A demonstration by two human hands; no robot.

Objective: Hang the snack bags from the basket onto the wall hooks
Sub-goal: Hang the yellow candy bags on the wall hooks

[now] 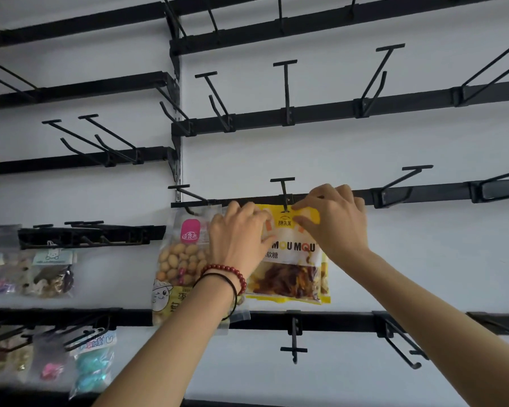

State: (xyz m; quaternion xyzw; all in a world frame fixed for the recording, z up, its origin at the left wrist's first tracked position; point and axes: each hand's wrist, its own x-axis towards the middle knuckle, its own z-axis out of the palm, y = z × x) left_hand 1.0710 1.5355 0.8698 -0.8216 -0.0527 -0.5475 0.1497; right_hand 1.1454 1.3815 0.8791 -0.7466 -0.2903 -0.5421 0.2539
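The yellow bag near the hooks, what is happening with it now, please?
A person is hanging the yellow snack bag on a black wall hook. The left hand holds the bag's upper left part, and the right hand pinches its top edge right at the hook. Whether the bag's hole is fully on the hook cannot be told. Beside it, on the left, a clear bag of round nuts already hangs from the neighbouring hook. Many other hooks on the wall are bare.
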